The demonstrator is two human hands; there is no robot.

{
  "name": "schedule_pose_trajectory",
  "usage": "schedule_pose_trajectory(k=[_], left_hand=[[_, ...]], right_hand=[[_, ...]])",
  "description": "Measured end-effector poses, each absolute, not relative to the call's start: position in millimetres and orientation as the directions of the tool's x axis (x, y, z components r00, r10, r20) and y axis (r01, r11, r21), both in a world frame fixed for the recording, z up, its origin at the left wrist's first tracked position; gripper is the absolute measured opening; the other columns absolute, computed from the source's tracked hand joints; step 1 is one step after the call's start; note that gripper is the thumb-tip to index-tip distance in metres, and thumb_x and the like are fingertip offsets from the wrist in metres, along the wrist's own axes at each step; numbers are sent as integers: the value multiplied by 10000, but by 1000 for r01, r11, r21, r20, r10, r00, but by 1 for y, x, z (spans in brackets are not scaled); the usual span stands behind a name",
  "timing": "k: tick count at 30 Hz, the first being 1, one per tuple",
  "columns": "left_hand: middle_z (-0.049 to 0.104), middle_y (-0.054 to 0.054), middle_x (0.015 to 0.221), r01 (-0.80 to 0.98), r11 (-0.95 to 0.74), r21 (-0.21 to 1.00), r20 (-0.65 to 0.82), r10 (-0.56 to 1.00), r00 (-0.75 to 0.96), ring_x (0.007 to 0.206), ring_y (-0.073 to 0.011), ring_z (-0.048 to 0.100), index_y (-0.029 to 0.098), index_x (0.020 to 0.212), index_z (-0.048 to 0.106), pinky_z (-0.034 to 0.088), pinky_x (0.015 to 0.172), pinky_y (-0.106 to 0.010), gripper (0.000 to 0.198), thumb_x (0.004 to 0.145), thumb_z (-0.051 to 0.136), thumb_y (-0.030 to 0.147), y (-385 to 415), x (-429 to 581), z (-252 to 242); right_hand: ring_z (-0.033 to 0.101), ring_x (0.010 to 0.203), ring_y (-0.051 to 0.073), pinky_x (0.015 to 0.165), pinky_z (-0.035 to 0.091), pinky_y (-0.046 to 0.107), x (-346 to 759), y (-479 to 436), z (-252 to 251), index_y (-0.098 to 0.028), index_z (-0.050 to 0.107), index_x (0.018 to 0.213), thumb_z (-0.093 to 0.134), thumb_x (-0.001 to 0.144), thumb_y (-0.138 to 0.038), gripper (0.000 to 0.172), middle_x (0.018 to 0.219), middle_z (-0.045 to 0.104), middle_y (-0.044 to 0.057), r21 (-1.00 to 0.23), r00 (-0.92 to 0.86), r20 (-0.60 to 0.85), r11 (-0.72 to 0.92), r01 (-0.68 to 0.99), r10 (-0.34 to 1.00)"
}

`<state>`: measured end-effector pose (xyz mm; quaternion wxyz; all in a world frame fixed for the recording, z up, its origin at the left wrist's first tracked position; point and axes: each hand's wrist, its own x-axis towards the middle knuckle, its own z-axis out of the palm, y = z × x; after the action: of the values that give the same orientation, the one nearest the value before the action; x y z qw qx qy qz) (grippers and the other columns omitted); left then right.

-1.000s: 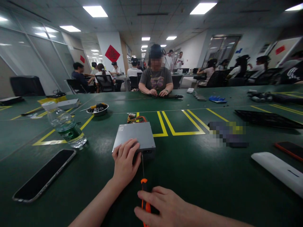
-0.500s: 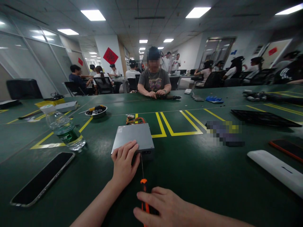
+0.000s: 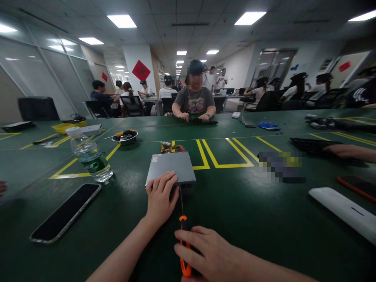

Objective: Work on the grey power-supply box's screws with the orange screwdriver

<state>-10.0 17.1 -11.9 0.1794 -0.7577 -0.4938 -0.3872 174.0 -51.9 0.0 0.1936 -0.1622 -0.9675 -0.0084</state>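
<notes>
A grey metal box (image 3: 169,164) with a socket on its near side lies on the green table, colourful wires bunched behind it. My left hand (image 3: 161,196) grips the box's near left edge, fingers over its top and thumb at the front. An orange and black screwdriver (image 3: 185,262) points away from me, its shaft reaching the box's near face beside my left thumb. Around its handle my right hand (image 3: 205,250) has its fingers curled. The tip of the screwdriver is too small to make out.
On the left are a water bottle (image 3: 95,160), a phone (image 3: 66,213) and a metal bowl (image 3: 127,139) of tools. A white case (image 3: 343,209) and an orange-edged phone (image 3: 358,186) lie right. Across the table sits a person (image 3: 195,100).
The whole view has shifted slightly, moving the scene rightward. Another person's hand now touches the black panel at right. My left hand stays on the box, and my right fingers are closer around the screwdriver handle.
</notes>
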Motion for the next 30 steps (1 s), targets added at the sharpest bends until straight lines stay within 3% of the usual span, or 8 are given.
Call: schedule_pose_trajectory(k=[3, 7, 10, 16, 18, 22, 26, 30], left_hand=[[590, -60, 1176, 888, -447, 112, 757, 617, 215, 1089, -226, 513, 237, 1098, 514, 297, 871, -401, 275, 825, 495, 211, 17, -10, -12], [594, -58, 1170, 887, -448, 115, 756, 619, 214, 1089, -227, 515, 240, 1096, 516, 297, 870, -403, 274, 824, 498, 215, 17, -10, -12], [592, -56, 1173, 885, -451, 119, 753, 622, 216, 1091, -227, 512, 239, 1101, 512, 300, 872, -404, 276, 827, 494, 213, 16, -10, -11], [587, -54, 1180, 887, -445, 119, 746, 630, 216, 1095, -226, 510, 238, 1093, 517, 296, 869, -402, 267, 827, 496, 212, 16, -10, -9], [582, -57, 1188, 887, -445, 124, 742, 635, 215, 1105, -226, 505, 238, 1098, 514, 293, 867, -401, 271, 829, 496, 213, 15, -10, -9], [584, -63, 1185, 889, -440, 128, 738, 641, 210, 1104, -226, 506, 240, 1100, 515, 289, 869, -399, 270, 832, 492, 216, 15, -10, -9], [586, -58, 1183, 890, -439, 125, 745, 634, 208, 1099, -224, 509, 239, 1096, 518, 289, 867, -398, 269, 829, 496, 217, 16, -9, -10], [591, -54, 1176, 891, -438, 118, 745, 632, 211, 1094, -219, 511, 237, 1097, 514, 289, 866, -393, 270, 829, 499, 214, 16, -9, -10]], right_hand=[[588, 918, 188, 746, 459, 304, 173, -52, -1, -153, 494, 1145, 431, 874, -449, 406, 1110, 598, 129, -30, -866, 408, 952, 305, 290], [602, 721, 155, 682, 461, 301, 172, -52, -10, -144, 564, 988, 400, 881, -462, 374, 1056, 630, 117, -8, -826, 493, 951, 309, 273], [608, 760, 157, 711, 458, 291, 172, -51, -12, -143, 578, 895, 393, 882, -487, 390, 1038, 643, 108, -18, -816, 502, 947, 320, 285], [595, 895, 179, 759, 450, 293, 173, -53, 1, -134, 517, 1114, 444, 868, -446, 404, 1133, 596, 119, -53, -868, 381, 945, 324, 319], [602, 816, 169, 724, 455, 304, 173, -54, 3, -149, 504, 1139, 426, 879, -416, 380, 1121, 601, 104, -38, -865, 399, 948, 315, 304], [595, 681, 146, 648, 458, 300, 172, -53, -6, -134, 554, 1003, 400, 891, -431, 353, 1059, 632, 88, -15, -802, 539, 955, 296, 257], [613, 842, 173, 728, 463, 283, 173, -51, -12, -120, 556, 928, 413, 875, -482, 393, 1037, 638, 120, -51, -762, 586, 951, 306, 277], [583, 966, 193, 769, 462, 284, 174, -50, -5, -122, 517, 1085, 406, 880, -457, 408, 1091, 609, 139, -61, -840, 469, 959, 278, 273]])
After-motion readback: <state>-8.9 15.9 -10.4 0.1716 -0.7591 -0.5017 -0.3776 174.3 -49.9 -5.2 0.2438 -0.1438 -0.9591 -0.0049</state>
